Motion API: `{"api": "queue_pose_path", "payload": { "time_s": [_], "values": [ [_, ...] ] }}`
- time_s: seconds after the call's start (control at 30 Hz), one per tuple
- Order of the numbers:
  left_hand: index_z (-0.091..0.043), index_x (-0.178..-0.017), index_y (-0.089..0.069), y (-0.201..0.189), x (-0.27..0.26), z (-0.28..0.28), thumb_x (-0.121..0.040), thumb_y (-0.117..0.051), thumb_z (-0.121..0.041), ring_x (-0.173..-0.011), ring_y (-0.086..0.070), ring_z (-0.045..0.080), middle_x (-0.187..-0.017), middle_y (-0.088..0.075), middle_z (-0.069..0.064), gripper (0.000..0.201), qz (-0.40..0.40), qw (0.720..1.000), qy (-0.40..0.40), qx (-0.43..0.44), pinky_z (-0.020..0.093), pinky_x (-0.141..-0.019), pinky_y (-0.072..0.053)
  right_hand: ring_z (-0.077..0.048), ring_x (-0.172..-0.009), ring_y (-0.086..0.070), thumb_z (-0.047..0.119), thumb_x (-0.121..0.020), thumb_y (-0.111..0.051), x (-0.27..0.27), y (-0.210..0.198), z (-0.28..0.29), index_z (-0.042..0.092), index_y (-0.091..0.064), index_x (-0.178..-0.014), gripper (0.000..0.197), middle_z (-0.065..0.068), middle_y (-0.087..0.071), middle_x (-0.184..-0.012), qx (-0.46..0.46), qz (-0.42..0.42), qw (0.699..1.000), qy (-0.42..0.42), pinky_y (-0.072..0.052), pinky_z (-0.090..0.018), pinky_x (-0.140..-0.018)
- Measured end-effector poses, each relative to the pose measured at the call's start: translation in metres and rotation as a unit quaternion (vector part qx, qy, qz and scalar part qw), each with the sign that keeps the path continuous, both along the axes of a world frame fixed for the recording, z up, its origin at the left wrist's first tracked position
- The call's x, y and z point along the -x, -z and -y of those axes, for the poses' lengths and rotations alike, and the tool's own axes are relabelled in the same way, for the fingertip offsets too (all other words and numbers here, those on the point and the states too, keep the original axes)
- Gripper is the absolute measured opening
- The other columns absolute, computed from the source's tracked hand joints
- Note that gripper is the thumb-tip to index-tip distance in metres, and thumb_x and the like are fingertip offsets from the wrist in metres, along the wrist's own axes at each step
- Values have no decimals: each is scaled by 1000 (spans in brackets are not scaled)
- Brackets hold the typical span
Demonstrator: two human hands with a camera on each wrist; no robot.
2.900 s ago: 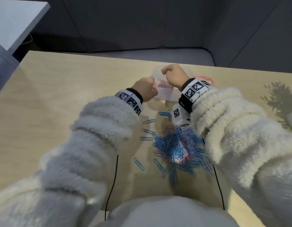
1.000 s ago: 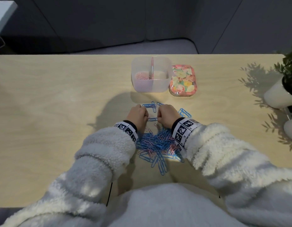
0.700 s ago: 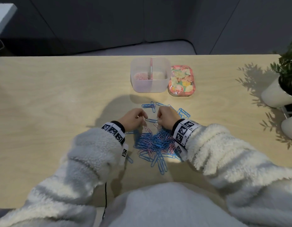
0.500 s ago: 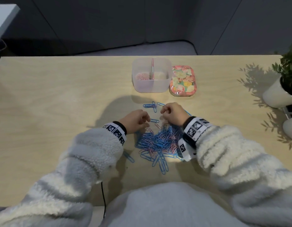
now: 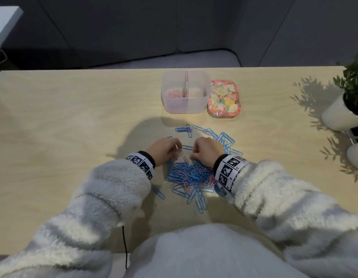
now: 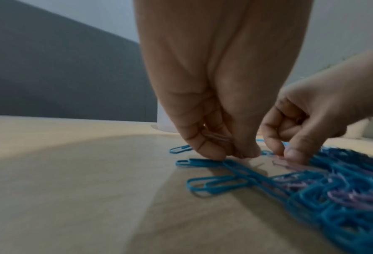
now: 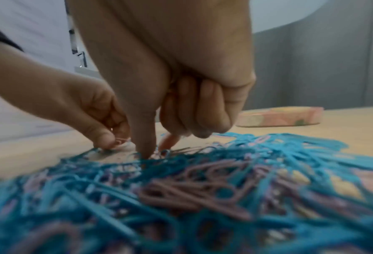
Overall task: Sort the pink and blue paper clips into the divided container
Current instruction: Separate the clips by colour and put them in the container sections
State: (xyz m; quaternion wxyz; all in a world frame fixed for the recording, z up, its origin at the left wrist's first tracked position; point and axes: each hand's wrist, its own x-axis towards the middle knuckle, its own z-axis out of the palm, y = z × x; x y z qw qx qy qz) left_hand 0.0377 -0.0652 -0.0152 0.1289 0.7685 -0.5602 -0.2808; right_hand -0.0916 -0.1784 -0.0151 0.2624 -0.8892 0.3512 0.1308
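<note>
Head view: pile of paper clips (image 5: 191, 175) on table (image 5: 73, 121), between wrists. Left hand (image 5: 165, 149) pinching pink clips (image 6: 217, 137) at far edge; right hand (image 5: 207, 150) curled, fingertips (image 7: 145, 151) in pile, grip unclear. Divided container (image 5: 186, 105) beyond, floral lid (image 5: 224, 99) beside.

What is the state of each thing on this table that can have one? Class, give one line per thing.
Divided container: open; pink clips in left compartment, right one looks empty.
Floral lid: off, lying beside the container.
Paper clip pile: mixed pink and blue, unsorted.
Left hand: holds pink clips at the pile's edge.
Right hand: fingers curled, pinching at a clip.
Potted plant: upright.
</note>
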Motion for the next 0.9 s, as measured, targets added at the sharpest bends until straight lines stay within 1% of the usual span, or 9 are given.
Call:
{"api": "queue_pose_path", "payload": {
  "time_s": [0.13,0.23,0.33,0.43,0.57,0.67,0.77,0.83,0.9],
  "values": [
    [-6,-101,-62,-1,0,4,-90,-50,-11,-87,-51,18,-97,-62,10,17,-128,987,-98,-4,28,-80,-40,-25,-79,-65,18,-80,-61,-5,2,5,16,-61,-60,20,-7,-69,-76,-80,-14,996,-27,-49,-31,-70],
    [-16,-77,-54,-3,1,10,-90,-46,-8,-74,-48,17,-76,-54,2,17,-244,953,-176,27,29,-71,-40,-18,-57,-54,11,-85,-55,-1,-10,21,12,-58,-60,26,-8,-64,-67,-176,75,981,33,-43,-25,-56],
    [-18,-71,-46,-3,5,11,-94,-46,-10,-59,-44,10,-66,-48,-1,24,-314,924,-210,60,16,-56,-38,-9,-36,-32,10,-90,-49,13,-21,42,11,-51,-63,27,0,-47,-50,-363,177,895,188,-24,-16,-35],
    [-18,-80,-49,2,9,13,-97,-41,-9,-54,-52,-1,-67,-53,-1,21,-296,940,-168,31,11,-55,-41,-5,-34,-42,1,-89,-46,23,-23,54,8,-52,-71,20,-3,-54,-61,-449,209,827,266,-26,-14,-33],
    [-8,-102,-56,0,14,15,-95,-42,-11,-75,-52,13,-89,-58,1,17,-141,988,-43,-43,24,-69,-41,-7,-32,-44,-2,-87,-44,21,-16,51,7,-61,-84,20,-2,-53,-57,-418,206,852,239,-25,-14,-34],
    [-7,-104,-57,-1,18,13,-90,-55,-17,-82,-50,18,-95,-54,6,18,-59,996,37,-52,30,-78,-42,-1,-32,-39,9,-87,-58,15,-7,48,9,-62,-78,10,1,-49,-50,-307,170,926,137,-29,-16,-37],
    [-6,-105,-58,2,19,15,-89,-57,-17,-93,-55,26,-107,-54,13,19,-6,995,72,-63,29,-81,-39,-3,-56,-54,15,-78,-68,11,2,44,18,-63,-78,6,3,-57,-66,-120,93,988,-27,-43,-25,-60],
    [-4,-104,-60,3,21,17,-89,-56,-15,-97,-55,30,-109,-54,16,19,6,994,79,-70,31,-82,-39,-13,-78,-56,18,-78,-67,11,2,41,17,-65,-84,7,2,-62,-83,-46,39,994,-92,-47,-31,-75],
    [-3,-101,-61,1,20,19,-89,-56,-14,-94,-55,29,-104,-54,15,17,-9,996,66,-65,28,-80,-38,-15,-86,-52,18,-81,-63,9,1,38,14,-65,-89,9,1,-61,-91,-29,7,992,-120,-44,-31,-79]
  ]
}}
